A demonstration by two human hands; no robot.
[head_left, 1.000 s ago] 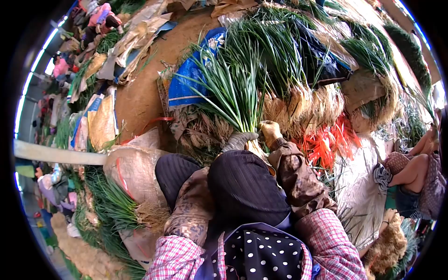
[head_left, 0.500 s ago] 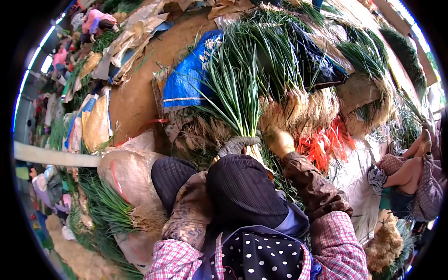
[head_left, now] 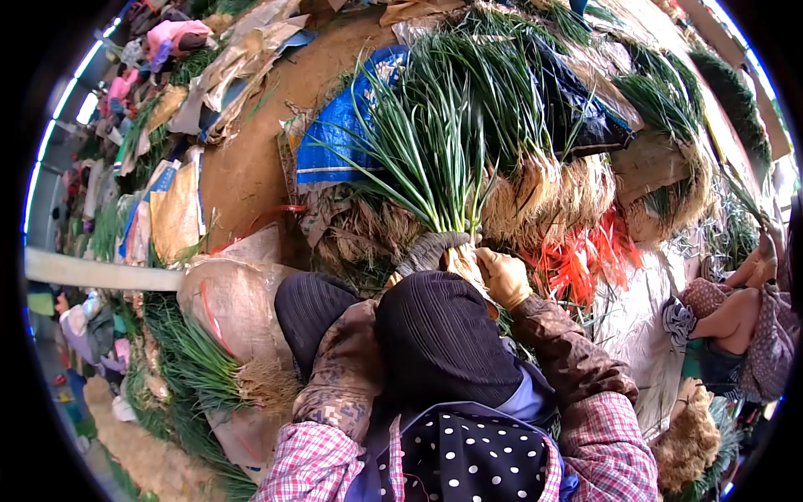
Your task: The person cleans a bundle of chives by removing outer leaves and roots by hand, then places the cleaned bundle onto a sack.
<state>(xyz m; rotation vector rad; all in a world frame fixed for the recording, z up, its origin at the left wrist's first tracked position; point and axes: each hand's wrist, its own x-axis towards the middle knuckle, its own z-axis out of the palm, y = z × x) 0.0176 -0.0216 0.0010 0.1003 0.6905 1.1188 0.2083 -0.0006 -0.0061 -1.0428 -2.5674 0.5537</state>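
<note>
pink checked sleeves (head_left: 314, 456), polka-dot garment (head_left: 473, 458), ribbed dark trousers (head_left: 443, 343)

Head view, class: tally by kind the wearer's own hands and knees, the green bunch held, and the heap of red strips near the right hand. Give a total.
Hands: 2 (left hand, right hand)
Knees: 2 (left knee, right knee)
Bunch: 1
Red heap: 1
Total: 6

A dark pinstriped knee (head_left: 439, 339) partly hid the grey-gloved left hand (head_left: 425, 253) and the base of the green long-leaved bunch (head_left: 443, 180); a person (head_left: 728, 316) in dotted clothing (head_left: 769, 351) was cut off at right.
</note>
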